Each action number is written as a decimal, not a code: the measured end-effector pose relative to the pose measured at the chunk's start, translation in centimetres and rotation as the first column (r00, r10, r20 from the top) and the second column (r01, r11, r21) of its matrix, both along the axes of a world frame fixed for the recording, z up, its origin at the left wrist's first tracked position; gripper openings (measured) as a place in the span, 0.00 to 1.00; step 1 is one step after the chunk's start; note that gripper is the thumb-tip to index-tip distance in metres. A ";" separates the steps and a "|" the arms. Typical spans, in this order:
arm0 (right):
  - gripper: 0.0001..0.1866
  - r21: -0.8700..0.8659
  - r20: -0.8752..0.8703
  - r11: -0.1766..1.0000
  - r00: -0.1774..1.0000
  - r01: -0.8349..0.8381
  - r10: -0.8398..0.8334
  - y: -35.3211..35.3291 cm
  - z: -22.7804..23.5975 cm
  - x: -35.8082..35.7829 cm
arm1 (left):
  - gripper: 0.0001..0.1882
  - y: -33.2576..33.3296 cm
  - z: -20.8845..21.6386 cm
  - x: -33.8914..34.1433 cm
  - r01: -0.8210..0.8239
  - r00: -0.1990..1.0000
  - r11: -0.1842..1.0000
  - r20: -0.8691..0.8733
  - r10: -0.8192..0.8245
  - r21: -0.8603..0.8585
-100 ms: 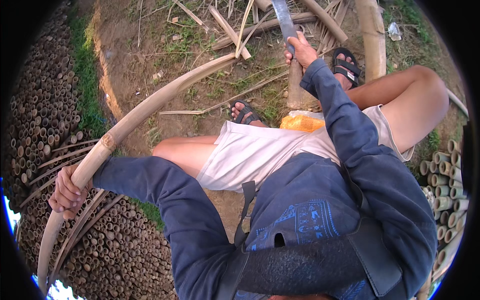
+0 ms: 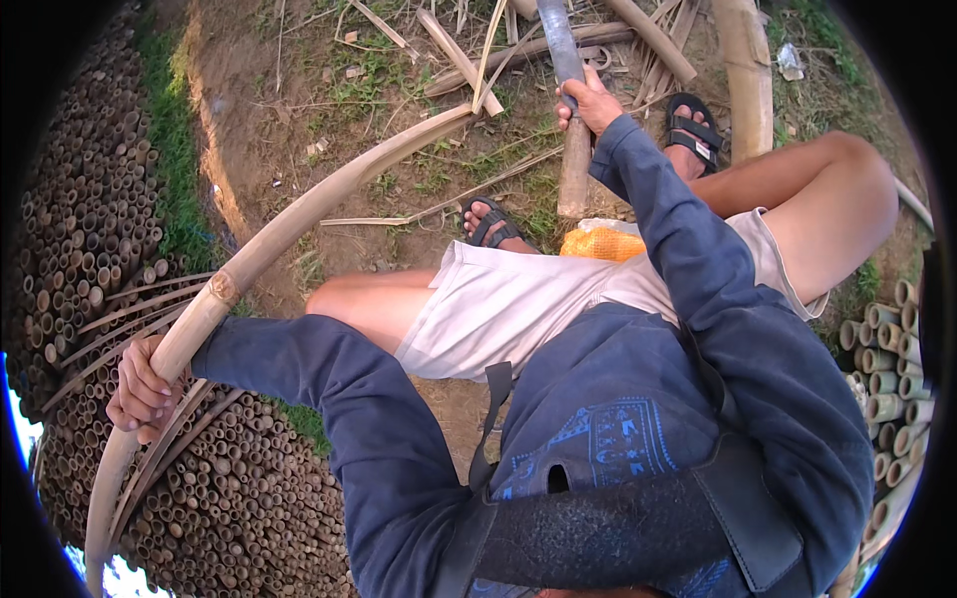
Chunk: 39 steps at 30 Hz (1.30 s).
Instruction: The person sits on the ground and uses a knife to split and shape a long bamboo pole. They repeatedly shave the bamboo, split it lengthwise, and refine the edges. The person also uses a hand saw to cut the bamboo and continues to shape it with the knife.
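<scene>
My left hand (image 2: 145, 391) is closed round a long pale bamboo pole (image 2: 284, 231), gripping it below a thick joint. From my hand the pole rises to the right, and its split far end lies near thin peeled strips. My right hand (image 2: 593, 103) is wrapped round a machete where its grey metal blade (image 2: 561, 42) meets a thick wooden handle (image 2: 573, 184). The blade points away from me, and the handle's butt hangs toward my lap. A gap of ground lies between the blade and the pole's split end.
Stacked bamboo culms (image 2: 234, 493) fill the left side, and more cut culms (image 2: 887, 407) stand at the right. Split pieces (image 2: 454, 55) lie scattered on the ground ahead. A thick bamboo post (image 2: 750, 85) is beyond my right foot. A yellow-orange sack (image 2: 601, 242) sits between my legs.
My left hand and the near part of the pole have shifted slightly right. My right hand has moved a little left with the machete. Both grips stay closed.
</scene>
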State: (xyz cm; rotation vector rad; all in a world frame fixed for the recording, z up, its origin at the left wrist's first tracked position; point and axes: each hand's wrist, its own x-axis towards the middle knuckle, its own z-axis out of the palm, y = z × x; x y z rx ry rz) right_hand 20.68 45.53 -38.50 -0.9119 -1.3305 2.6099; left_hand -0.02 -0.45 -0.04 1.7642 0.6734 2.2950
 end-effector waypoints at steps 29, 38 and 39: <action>0.16 0.759 0.222 0.580 0.955 -0.297 0.199 -9.1 -0.7 3.2 | 0.11 -1.2 1.3 3.5 -0.139 0.989 0.980 0.034 0.145 -0.142; 0.14 0.224 0.323 0.902 0.902 -0.368 0.288 -9.2 0.6 2.5 | 0.11 0.9 1.1 4.1 -0.020 1.000 0.997 0.007 0.021 -0.073; 0.14 0.168 0.301 0.916 0.904 -0.364 0.304 -9.1 1.5 2.2 | 0.11 1.0 1.3 4.4 -0.083 0.995 0.992 0.053 0.088 -0.094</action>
